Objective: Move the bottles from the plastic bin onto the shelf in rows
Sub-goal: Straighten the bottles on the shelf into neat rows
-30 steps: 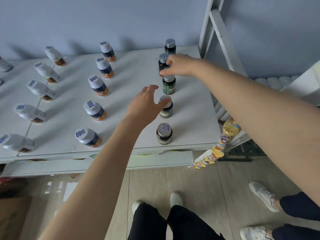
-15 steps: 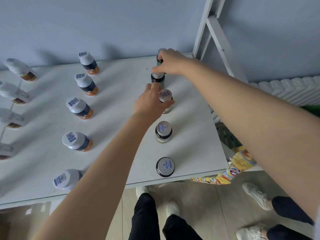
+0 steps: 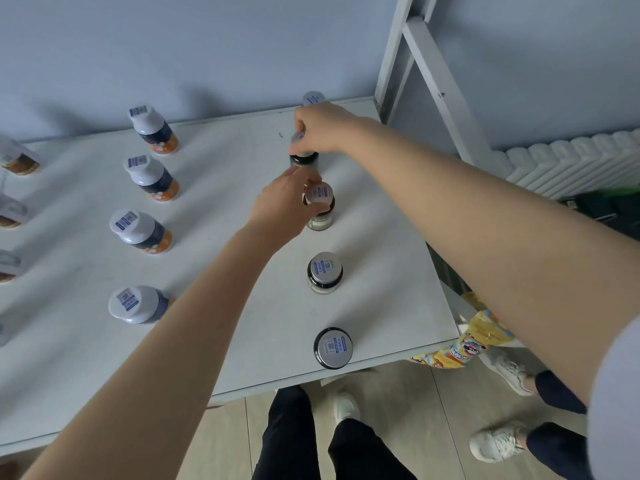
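Observation:
A row of dark bottles with silver caps runs down the right side of the white shelf (image 3: 381,271). My right hand (image 3: 322,128) grips the cap of the second dark bottle (image 3: 304,160) from the back. My left hand (image 3: 284,207) grips the third dark bottle (image 3: 320,206) by its side. Two more dark bottles (image 3: 325,271) (image 3: 333,347) stand nearer me, and one (image 3: 312,97) peeks out behind my right hand. White-capped orange-bottomed bottles (image 3: 140,232) stand in a row to the left. The plastic bin is out of view.
More white bottles (image 3: 17,159) line the far left edge. A white shelf post (image 3: 398,46) rises at the back right, with a radiator (image 3: 571,164) beyond. Another person's shoes (image 3: 498,441) stand on the floor at right; a yellow snack strip (image 3: 467,341) hangs off the shelf corner.
My left hand moved forward and closed on the third dark bottle. My right hand stayed on the second bottle's cap. The camera moved in closer over the shelf.

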